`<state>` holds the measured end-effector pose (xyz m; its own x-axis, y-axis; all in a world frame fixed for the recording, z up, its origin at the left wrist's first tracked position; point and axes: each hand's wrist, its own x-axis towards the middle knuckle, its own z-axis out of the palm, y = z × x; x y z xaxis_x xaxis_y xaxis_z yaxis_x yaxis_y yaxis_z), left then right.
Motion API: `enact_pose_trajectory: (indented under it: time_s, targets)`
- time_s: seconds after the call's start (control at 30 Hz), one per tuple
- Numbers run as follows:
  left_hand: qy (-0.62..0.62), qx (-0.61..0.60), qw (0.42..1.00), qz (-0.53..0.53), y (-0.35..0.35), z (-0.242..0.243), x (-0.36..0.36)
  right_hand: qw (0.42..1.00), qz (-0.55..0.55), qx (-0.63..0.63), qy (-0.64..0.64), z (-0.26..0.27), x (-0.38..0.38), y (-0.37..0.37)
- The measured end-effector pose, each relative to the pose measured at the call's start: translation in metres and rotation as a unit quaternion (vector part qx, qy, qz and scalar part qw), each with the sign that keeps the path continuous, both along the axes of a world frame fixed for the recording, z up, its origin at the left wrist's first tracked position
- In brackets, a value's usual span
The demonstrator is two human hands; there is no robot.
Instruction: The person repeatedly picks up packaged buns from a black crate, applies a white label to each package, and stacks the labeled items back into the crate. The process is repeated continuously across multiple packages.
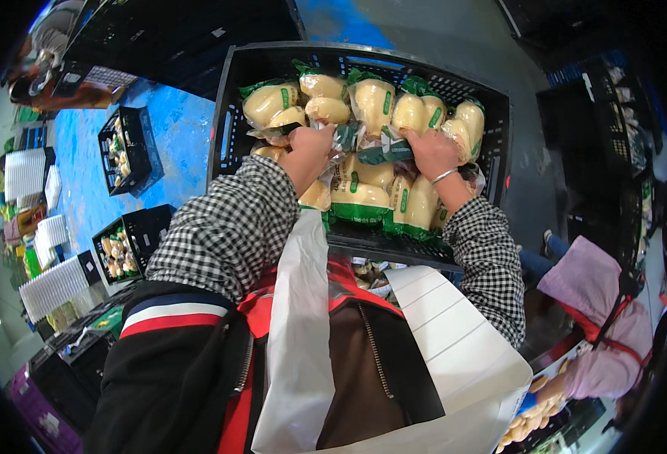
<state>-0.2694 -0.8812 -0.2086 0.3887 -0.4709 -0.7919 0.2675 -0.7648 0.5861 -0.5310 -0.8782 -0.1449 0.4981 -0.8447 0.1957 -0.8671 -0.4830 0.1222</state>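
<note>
A black plastic crate (367, 252) in front of me holds several clear plastic packs of pale, smooth, rounded produce, with green ends. My left hand (312, 148), over the left middle of the crate, has its fingers closed on the plastic of a produce pack (342, 136). On the right, my right hand (434, 153) grips the dark green end of another produce pack (384, 152). A back row of packs (372, 105) lies beyond the hands and a front row (362, 196) nearer to me. My fingertips are partly hidden.
Sheets of white labels (453, 335) and a white strip (302, 318) hang at my front. Black crates with produce stand on the left, one on the blue floor (129, 150), another nearer (140, 244). A co-worker in pink (606, 340) is at the right, another person at the upper left.
</note>
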Motion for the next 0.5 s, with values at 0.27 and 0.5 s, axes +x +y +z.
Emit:
enact_pose_trajectory:
  time_s: [0.27, 0.5]
  targets:
    - [-0.214, -0.324, 0.921, -0.042, 0.014, 0.040, 0.032, 0.981, 0.049, 0.104, -0.158, 0.030, -0.046, -0.032]
    - [0.099, -0.457, 0.883, 0.042, 0.032, 0.175, 0.083, 0.924, -0.020, 0.235, -0.301, 0.148, -0.020, -0.021]
